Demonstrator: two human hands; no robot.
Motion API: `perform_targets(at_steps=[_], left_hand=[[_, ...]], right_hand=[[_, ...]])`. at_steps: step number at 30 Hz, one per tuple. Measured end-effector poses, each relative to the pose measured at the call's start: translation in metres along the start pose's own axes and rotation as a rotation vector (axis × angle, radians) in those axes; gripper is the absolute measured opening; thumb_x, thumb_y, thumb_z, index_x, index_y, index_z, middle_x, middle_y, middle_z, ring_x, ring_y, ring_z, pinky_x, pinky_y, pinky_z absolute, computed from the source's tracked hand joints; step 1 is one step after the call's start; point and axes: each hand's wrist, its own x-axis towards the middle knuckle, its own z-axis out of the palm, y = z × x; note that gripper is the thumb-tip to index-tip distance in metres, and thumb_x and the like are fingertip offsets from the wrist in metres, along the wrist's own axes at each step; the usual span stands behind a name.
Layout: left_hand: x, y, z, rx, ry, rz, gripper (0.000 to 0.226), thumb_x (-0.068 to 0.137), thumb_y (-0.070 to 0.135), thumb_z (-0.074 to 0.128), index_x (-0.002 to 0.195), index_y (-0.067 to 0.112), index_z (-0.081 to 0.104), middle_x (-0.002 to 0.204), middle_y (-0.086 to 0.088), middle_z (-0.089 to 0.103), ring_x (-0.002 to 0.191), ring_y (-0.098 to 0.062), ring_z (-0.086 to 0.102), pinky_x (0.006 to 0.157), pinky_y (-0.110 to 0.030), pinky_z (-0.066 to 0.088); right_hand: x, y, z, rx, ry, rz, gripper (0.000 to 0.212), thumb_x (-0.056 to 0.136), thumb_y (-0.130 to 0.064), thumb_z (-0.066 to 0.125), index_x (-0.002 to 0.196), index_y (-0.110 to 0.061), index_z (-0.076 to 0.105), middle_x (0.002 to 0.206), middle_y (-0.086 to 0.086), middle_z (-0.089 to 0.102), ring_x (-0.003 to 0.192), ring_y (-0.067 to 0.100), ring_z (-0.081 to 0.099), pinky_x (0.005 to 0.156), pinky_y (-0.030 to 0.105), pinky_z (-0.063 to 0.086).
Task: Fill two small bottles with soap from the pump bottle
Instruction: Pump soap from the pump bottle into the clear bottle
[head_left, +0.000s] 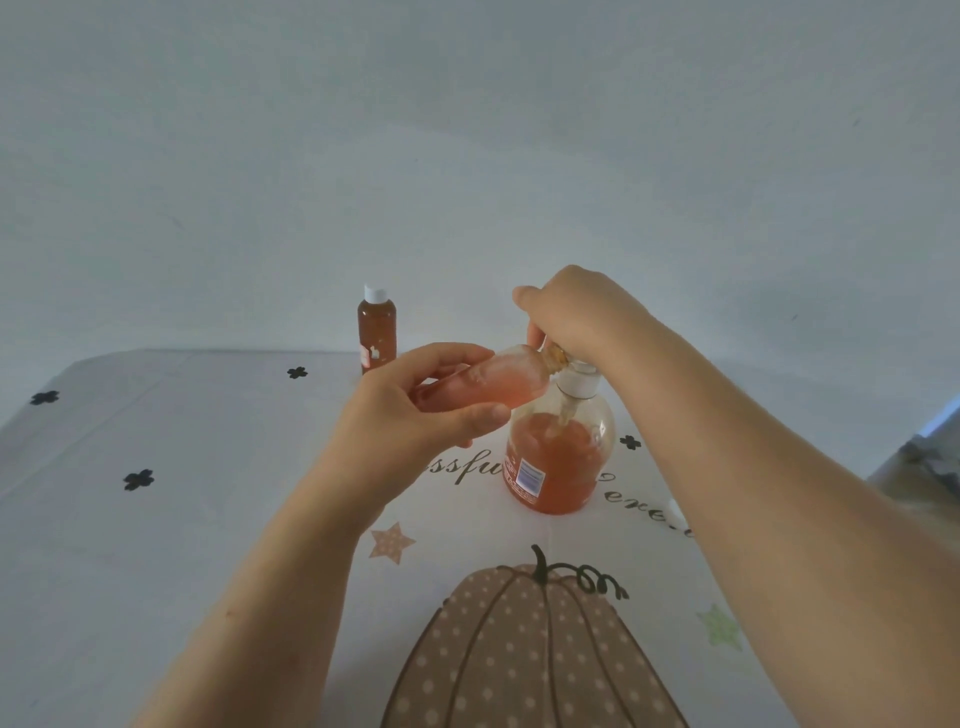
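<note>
Small bottle (483, 382) near-horizontal, mouth pointing right at pump bottle (561, 457) nozzle.

Head cam looks fwd/down, close over table (208, 441).

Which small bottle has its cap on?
The back bottle, standing with a white cap. The held bottle is tilted in the left hand, its open neck at the pump bottle.

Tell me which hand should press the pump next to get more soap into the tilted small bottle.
Right. The right hand sits on top of the pump bottle, fingers curled over its head, while the left hand grips the small bottle with its mouth at the nozzle.
</note>
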Motion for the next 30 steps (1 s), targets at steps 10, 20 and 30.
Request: perform_targets(at_steps=[10, 20, 30], left_hand=[[-0.002, 0.001, 0.001, -0.003, 0.021, 0.023, 0.043, 0.066, 0.019, 0.087, 0.104, 0.034, 0.073, 0.095, 0.006, 0.075, 0.063, -0.015, 0.07, 0.07, -0.025, 0.057], [-0.002, 0.001, 0.002, -0.001, 0.026, 0.013, 0.042, 0.067, 0.019, 0.087, 0.105, 0.033, 0.073, 0.096, 0.006, 0.074, 0.064, -0.015, 0.07, 0.07, -0.026, 0.058], [0.001, -0.001, -0.002, 0.029, -0.03, -0.038, 0.04, 0.069, 0.018, 0.086, 0.105, 0.029, 0.073, 0.093, 0.005, 0.076, 0.067, -0.018, 0.072, 0.072, -0.029, 0.06]], right_hand=[[-0.002, -0.005, -0.009, -0.013, 0.019, -0.01, 0.042, 0.097, -0.034, 0.042, 0.091, -0.009, 0.075, 0.081, 0.002, 0.075, 0.08, 0.025, 0.071, 0.081, 0.034, 0.053], [0.001, -0.008, -0.011, -0.042, 0.012, 0.002, 0.044, 0.098, -0.034, 0.041, 0.094, -0.007, 0.075, 0.067, 0.003, 0.067, 0.061, 0.024, 0.061, 0.07, 0.032, 0.049], [0.001, -0.001, -0.002, -0.003, -0.009, 0.017, 0.043, 0.098, -0.033, 0.04, 0.086, -0.011, 0.075, 0.074, 0.0, 0.07, 0.07, 0.024, 0.064, 0.07, 0.032, 0.047]])
